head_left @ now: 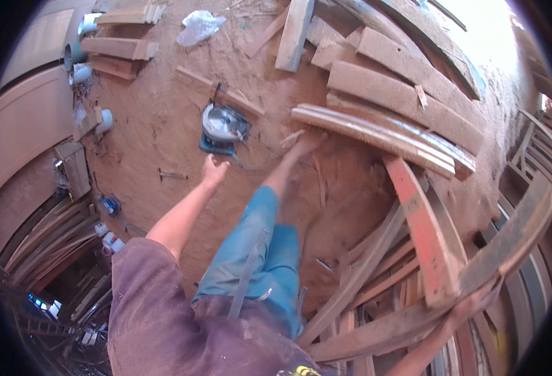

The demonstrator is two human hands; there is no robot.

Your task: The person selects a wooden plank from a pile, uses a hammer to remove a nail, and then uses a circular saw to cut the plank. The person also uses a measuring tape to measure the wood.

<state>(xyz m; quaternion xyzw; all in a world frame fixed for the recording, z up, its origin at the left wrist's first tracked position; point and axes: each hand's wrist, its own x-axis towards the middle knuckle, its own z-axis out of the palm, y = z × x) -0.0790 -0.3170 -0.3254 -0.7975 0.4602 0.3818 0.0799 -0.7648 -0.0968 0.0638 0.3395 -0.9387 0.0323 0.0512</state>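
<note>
My left hand (215, 168) reaches forward, its thumb and fingers apart, just at the near edge of a circular saw (226, 125). The saw rests on the sandy ground with its silver blade side showing and a teal base toward me. Whether the fingertips touch it, I cannot tell. Off to the lower right, my right hand (478, 296) grips the edge of a long weathered wooden plank (521, 241). Against that plank leans a beam with faded red paint (420, 225).
Stacked boards (407, 94) lie at the far right, near my bare foot (307, 145). A narrow wood strip (222, 92) is behind the saw. A hammer (173, 175) and a blue power tool (109, 204) lie to the left. Wooden panels (25, 131) line the left side.
</note>
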